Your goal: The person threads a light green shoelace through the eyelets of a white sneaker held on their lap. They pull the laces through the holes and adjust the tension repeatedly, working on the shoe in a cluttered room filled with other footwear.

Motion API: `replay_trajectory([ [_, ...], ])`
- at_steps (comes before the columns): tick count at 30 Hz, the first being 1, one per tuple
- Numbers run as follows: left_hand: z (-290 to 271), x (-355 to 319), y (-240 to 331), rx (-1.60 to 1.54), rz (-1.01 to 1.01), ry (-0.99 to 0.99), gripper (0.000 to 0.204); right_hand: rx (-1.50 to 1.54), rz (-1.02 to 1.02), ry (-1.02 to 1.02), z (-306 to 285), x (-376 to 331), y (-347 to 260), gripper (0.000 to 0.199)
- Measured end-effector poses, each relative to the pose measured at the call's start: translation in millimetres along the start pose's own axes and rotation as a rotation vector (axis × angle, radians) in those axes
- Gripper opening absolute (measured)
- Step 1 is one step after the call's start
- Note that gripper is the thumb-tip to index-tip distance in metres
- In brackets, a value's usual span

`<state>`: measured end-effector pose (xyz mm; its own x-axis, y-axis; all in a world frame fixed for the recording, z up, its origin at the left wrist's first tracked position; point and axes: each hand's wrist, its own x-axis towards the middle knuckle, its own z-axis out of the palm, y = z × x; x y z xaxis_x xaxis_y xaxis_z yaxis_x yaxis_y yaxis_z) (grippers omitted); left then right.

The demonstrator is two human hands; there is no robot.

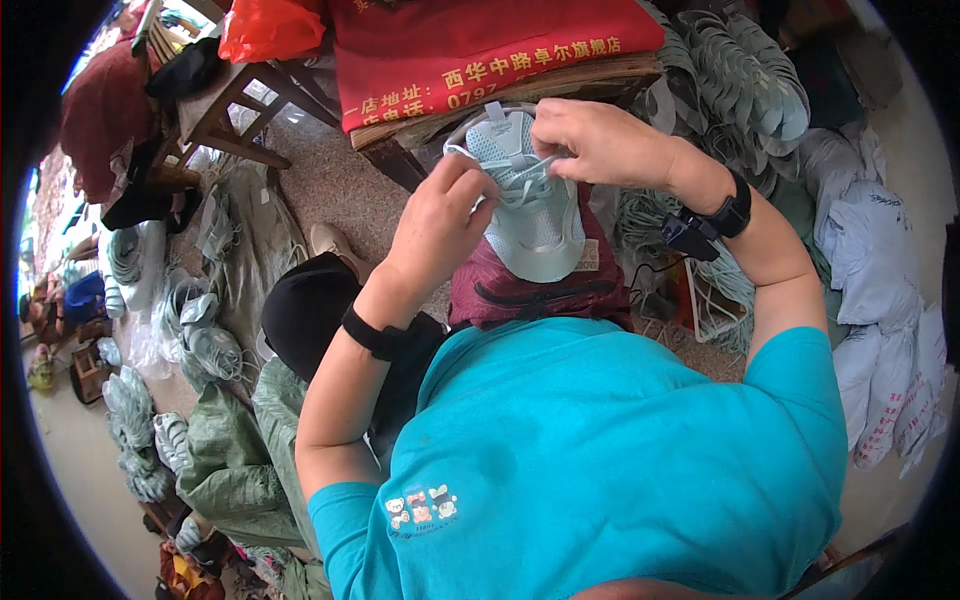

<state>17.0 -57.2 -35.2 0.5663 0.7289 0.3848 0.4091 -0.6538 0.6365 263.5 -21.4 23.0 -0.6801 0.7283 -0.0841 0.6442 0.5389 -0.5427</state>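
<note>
While between left hand [440,215] and right hand [603,145], 1 pale shoe [535,235], its lace [517,181] in their pinch.

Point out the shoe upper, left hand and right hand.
Shoe upper [531,224], head view: mesh toe area.
Left hand [442,212], head view: back of hand.
Right hand [605,141], head view: back of hand.

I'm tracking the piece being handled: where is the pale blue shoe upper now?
In the head view, upper centre: the shoe upper is between the left hand and right hand, just below the red cloth.
</note>
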Motion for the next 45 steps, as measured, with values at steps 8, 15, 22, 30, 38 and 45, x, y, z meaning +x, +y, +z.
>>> replay_trajectory([
  [8,7,1,-4,0.285,-0.079,0.142,0.02,-0.117,-0.01,0.259,14,-4,-2,0.017],
  [15,7,-20,-12,0.297,-0.42,0.031,0.018,-0.234,-0.023,0.729,52,-2,9,0.013],
  [22,0,-10,-9,-0.081,-0.418,0.245,0.028,0.49,0.23,0.461,58,-25,10,0.024],
  [30,9,1,-9,-0.11,-0.436,0.216,0.029,0.663,0.231,0.187,12,-23,9,0.026],
  [38,7,4,-14,-0.481,-0.721,0.188,0.02,-0.166,0.131,0.128,9,8,-4,0.016],
  [45,5,2,-9,-0.159,-0.607,0.04,0.026,-0.052,0.06,0.234,16,11,2,0.012],
])
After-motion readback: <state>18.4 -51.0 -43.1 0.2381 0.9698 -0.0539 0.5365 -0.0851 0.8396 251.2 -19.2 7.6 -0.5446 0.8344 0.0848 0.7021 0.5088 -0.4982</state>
